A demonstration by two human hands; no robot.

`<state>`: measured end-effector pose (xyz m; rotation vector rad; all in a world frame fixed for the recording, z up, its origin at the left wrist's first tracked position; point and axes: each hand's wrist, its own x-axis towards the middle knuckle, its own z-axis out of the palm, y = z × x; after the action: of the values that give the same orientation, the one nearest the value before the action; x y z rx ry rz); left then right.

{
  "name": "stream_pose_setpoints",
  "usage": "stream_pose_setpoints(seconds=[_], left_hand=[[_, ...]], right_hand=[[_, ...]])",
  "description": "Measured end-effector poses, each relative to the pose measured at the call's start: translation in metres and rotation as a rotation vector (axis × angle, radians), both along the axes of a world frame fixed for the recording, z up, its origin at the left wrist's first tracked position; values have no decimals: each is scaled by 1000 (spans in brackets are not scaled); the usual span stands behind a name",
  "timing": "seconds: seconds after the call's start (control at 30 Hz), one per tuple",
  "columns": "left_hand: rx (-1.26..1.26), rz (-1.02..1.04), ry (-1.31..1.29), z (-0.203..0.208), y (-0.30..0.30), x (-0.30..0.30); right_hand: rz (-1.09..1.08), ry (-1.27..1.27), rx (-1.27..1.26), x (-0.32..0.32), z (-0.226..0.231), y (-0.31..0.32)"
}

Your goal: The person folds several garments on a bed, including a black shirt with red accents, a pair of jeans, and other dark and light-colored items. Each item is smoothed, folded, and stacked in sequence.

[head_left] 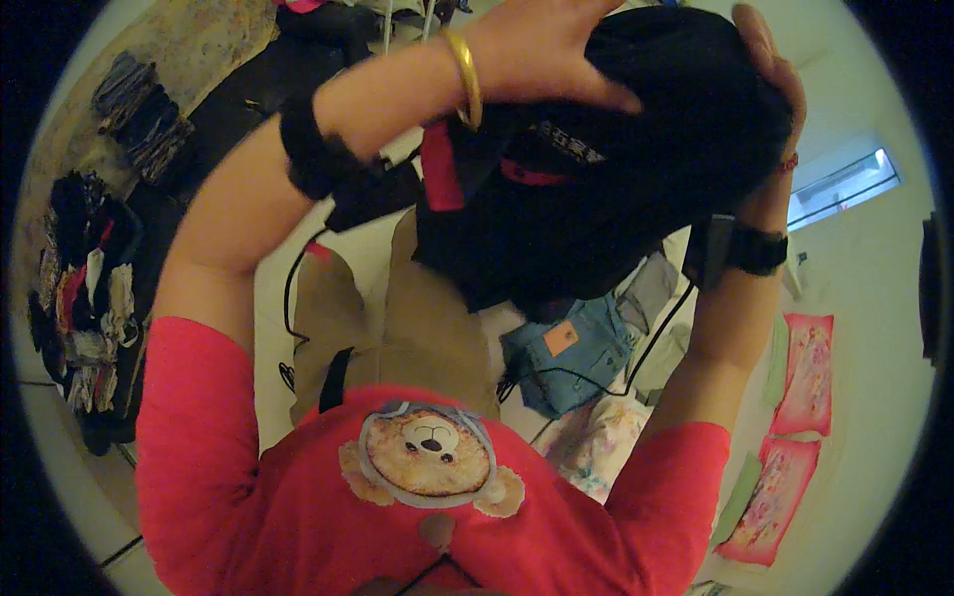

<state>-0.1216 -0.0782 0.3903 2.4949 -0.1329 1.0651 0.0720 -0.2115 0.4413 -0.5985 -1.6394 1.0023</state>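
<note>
A black garment [686,149] with red and white details hangs raised in front of me, bunched at the top and draping loosely below. My left hand [547,55], with a gold bangle [464,77] at its wrist, grips the garment's upper left part, thumb lying across the cloth. Around the upper right edge of the same garment curls my right hand [778,74], its fingers partly hidden by the fabric. A red strip [441,167] shows at the garment's left side. Black straps with small boxes are fastened round both my forearms.
Piles of folded clothes [89,288] line the left side. Blue jeans [571,353] with an orange patch lie beyond my lap, beside a floral cloth [596,442]. Two pink floral panels [803,372] are at the right. Thin black cables [656,343] dangle from the wrist boxes.
</note>
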Motion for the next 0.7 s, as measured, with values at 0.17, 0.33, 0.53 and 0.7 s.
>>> stream_pose_setpoints(seconds=[0.17, 0.33, 0.53, 0.7], left_hand=[[-551, -194, 147, 27, 15, -1], [-220, 327, 114, 80, 39, -31], [-193, 345, 78, 106, 53, -92], [-407, 429, 203, 115, 52, -146]], right_hand=[[-531, -377, 113, 4, 6, 17], [-1038, -194, 442, -61, -17, -9], [-1030, -372, 222, -171, -142, 10], [-1169, -288, 161, -196, -195, 72]])
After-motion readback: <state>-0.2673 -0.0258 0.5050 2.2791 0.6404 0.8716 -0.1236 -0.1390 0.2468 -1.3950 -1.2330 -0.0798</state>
